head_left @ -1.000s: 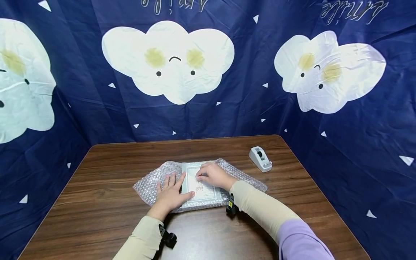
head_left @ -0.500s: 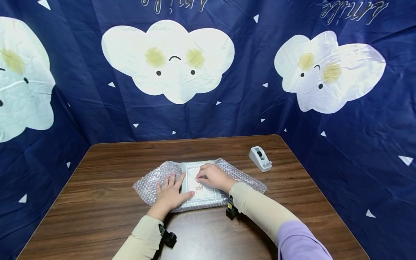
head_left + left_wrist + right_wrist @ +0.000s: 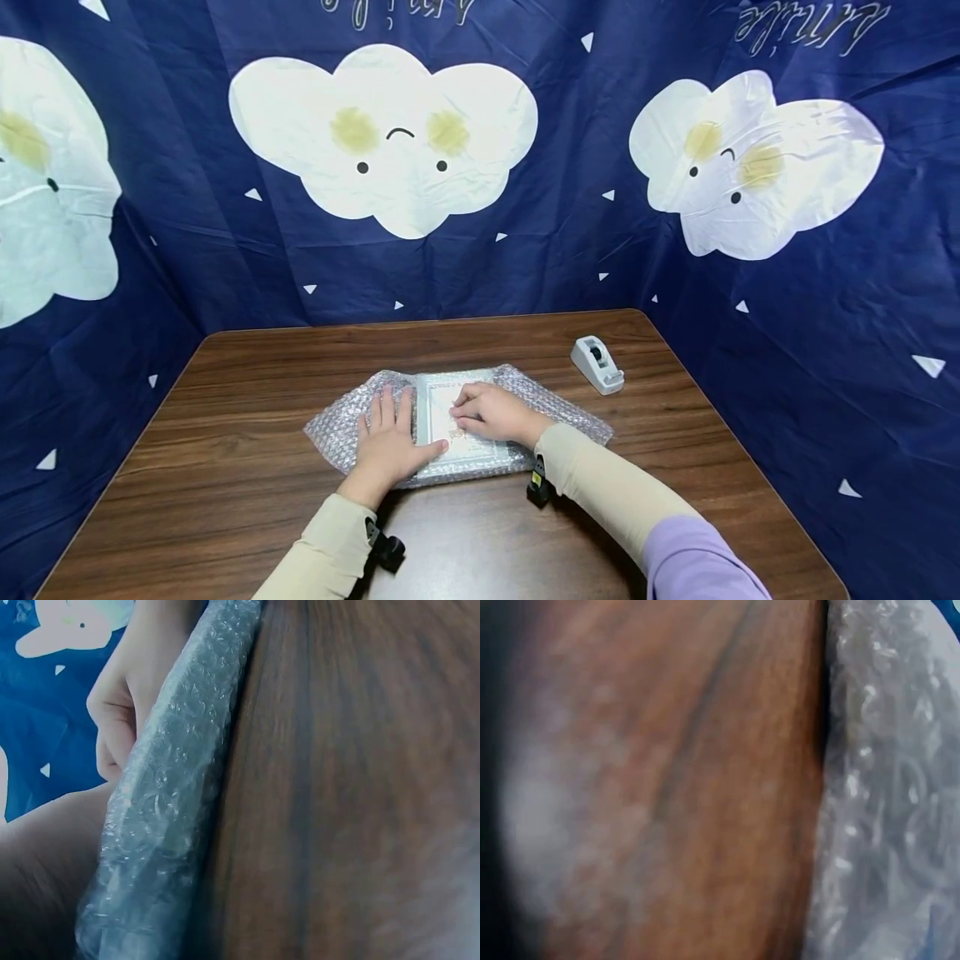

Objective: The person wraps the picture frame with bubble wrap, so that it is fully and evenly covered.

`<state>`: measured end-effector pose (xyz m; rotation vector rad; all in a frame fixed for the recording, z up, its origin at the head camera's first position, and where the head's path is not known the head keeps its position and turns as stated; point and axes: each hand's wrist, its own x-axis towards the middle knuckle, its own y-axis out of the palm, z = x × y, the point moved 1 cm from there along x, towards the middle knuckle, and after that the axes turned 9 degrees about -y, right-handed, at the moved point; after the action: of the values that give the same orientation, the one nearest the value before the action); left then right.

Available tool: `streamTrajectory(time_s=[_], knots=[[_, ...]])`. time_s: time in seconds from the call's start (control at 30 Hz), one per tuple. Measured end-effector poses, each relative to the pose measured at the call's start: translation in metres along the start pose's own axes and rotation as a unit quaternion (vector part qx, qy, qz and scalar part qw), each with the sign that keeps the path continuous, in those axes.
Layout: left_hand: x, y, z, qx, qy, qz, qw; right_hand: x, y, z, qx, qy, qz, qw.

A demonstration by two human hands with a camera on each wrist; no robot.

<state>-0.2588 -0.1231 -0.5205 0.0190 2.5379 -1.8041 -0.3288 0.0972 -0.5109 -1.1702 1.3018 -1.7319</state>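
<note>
On the table lies a flat rectangular item [image 3: 463, 450] with a white face, a pale blue border and a small orange print, wrapped in clear bubble wrap [image 3: 341, 425]. Loose wrap spreads out past its left and right ends. My left hand [image 3: 387, 450] presses flat on the left part, fingers straight and spread, thumb reaching over the item's face. With curled fingers, my right hand [image 3: 495, 414] pinches at the wrap over the middle of the face; what sits between its fingertips is hidden. The left wrist view shows the thick wrapped edge [image 3: 176, 772] beside the curled right hand [image 3: 124, 705].
A white tape dispenser [image 3: 597, 365] stands at the back right of the brown wooden table [image 3: 225, 467]. Behind and beside the table hangs a dark blue cloth [image 3: 570, 250] with white clouds. The right wrist view shows mostly table and the wrap's edge [image 3: 885, 787].
My left hand's fingers have shifted left off the item's border, onto the loose wrap. My right fingertips have barely moved, staying over the middle of the face.
</note>
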Motion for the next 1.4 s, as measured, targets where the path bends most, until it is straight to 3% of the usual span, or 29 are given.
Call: streamTrajectory(time_s=[0.1, 0.17, 0.23, 0.4, 0.53, 0.8, 0.9, 1.0, 1.13, 1.27, 1.33, 1.4], knots=[[0.006, 0.0, 0.0, 0.04, 0.061, -0.015, 0.9972, -0.002, -0.001, 0.001, -0.002, 0.007, 0.009, 0.9999], [0.011, 0.0, 0.0, 0.059, 0.098, -0.01, 0.9933, -0.003, -0.002, 0.002, -0.003, 0.008, 0.011, 0.9999], [0.015, 0.001, 0.0, 0.068, 0.114, 0.007, 0.9911, -0.004, -0.003, 0.003, -0.003, 0.007, 0.015, 0.9999], [0.018, 0.002, 0.001, 0.065, 0.098, 0.041, 0.9922, -0.008, -0.004, 0.005, -0.006, 0.016, 0.027, 0.9995], [0.017, 0.003, 0.002, 0.056, 0.078, 0.051, 0.994, -0.015, -0.001, 0.001, 0.003, 0.071, 0.034, 0.9969], [0.019, 0.002, 0.001, 0.044, 0.063, 0.06, 0.9952, -0.036, 0.001, -0.01, 0.039, 0.183, 0.056, 0.9808], [0.018, 0.002, 0.001, 0.038, 0.061, 0.059, 0.9957, -0.052, -0.003, -0.018, 0.04, 0.213, 0.036, 0.9755], [0.016, 0.003, 0.0, 0.033, 0.058, 0.059, 0.996, -0.079, -0.01, -0.028, 0.044, 0.245, -0.016, 0.9684], [0.016, 0.004, 0.0, 0.023, 0.058, 0.054, 0.9966, -0.124, -0.022, -0.035, 0.039, 0.299, -0.117, 0.9461], [0.017, 0.002, 0.002, 0.01, 0.06, 0.051, 0.9969, -0.167, -0.033, -0.03, 0.007, 0.384, -0.202, 0.9007], [0.019, 0.001, 0.004, 0.008, 0.06, 0.05, 0.997, -0.182, -0.036, -0.027, -0.005, 0.43, -0.218, 0.876], [0.023, 0.001, 0.006, 0.007, 0.058, 0.049, 0.9971, -0.191, -0.037, -0.025, -0.009, 0.466, -0.216, 0.8581]])
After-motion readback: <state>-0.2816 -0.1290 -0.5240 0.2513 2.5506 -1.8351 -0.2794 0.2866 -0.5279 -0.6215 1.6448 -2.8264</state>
